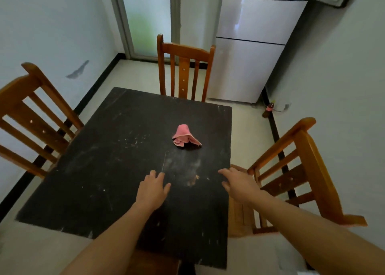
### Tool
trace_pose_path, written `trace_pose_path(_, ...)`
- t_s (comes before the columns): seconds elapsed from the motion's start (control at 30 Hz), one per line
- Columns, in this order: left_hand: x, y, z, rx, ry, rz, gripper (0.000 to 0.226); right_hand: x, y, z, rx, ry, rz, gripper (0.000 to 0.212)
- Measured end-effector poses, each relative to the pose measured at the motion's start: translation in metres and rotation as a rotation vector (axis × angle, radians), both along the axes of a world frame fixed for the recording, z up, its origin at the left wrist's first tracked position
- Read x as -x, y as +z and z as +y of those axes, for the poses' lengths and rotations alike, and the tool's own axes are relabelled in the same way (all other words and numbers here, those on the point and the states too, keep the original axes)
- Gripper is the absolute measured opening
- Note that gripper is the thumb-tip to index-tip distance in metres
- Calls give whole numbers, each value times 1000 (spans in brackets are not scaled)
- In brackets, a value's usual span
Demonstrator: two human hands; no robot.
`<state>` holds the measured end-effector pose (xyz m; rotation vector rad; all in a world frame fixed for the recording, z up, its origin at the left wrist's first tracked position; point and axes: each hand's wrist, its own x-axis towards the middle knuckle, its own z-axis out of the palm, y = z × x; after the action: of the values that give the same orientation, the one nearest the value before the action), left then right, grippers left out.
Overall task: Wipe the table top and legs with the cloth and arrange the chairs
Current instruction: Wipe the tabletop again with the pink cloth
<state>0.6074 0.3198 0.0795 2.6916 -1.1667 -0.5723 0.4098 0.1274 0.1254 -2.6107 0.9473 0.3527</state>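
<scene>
1. We see the pink cloth (186, 136) crumpled into a peaked heap, beyond both hands, touching neither
2. Our left hand (153, 188) and right hand (239, 184) reach forward, fingers loosely spread, holding nothing
3. Under them lies the scuffed black table (93, 160), with a left chair (18, 87), far chair (184, 51) and right chair (312, 155) around it; a white fridge (250, 55) stands beyond the right hand

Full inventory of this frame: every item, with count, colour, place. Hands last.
table: 1, black, scuffed, centre
cloth: 1, pink, bunched on the table, right of centre
left chair: 1, brown wood, at the table's left side
far chair: 1, brown wood, at the far side
right chair: 1, brown wood, at the right side
fridge: 1, white, far right corner
bottle: 1, dark, floor by the right wall
door: 1, frosted glass, far wall
left hand: open, over the table
right hand: open, at the table's right edge
</scene>
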Motion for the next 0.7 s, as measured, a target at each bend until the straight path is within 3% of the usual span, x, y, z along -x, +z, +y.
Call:
trace_pose_path(0.13, -23, -19, -35, -19, 55, -21, 51, -56, 0, -44, 43, 65, -35, 42)
trace_pose_path(0.33, -23, -72, -51, -126, 264, 132, 65, -155, -28, -91, 104, 203, -101, 49)
trace_pose_path(0.57, -2, -127, -43, -130, 275, -90, 70, -253, -111, -84, 3, 262, -94, 55)
trace_pose_path(0.7, -3, -132, -44, -139, 302, -128, 68, -257, -159, -68, 132, 322, -45, 48)
